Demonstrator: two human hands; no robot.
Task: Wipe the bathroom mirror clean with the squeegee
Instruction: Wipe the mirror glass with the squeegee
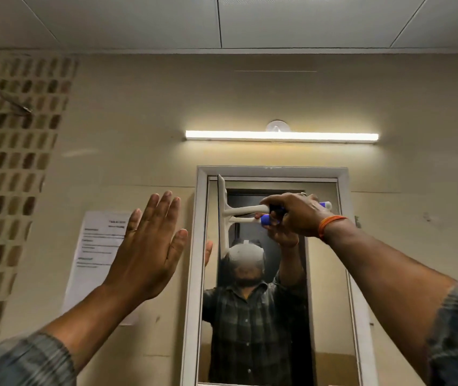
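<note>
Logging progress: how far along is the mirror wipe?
Early. Done: right hand grips the white squeegee with blue handle. In hand: its blade stands vertical at the top left of the white-framed wall mirror. The open left hand holds nothing. Left: the glass below; streaks can't be judged.

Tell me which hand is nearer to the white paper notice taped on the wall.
Left. The left hand, open with fingers spread, is raised just right of the white paper notice, overlapping its edge. The right hand grips the squeegee across the mirror.
</note>
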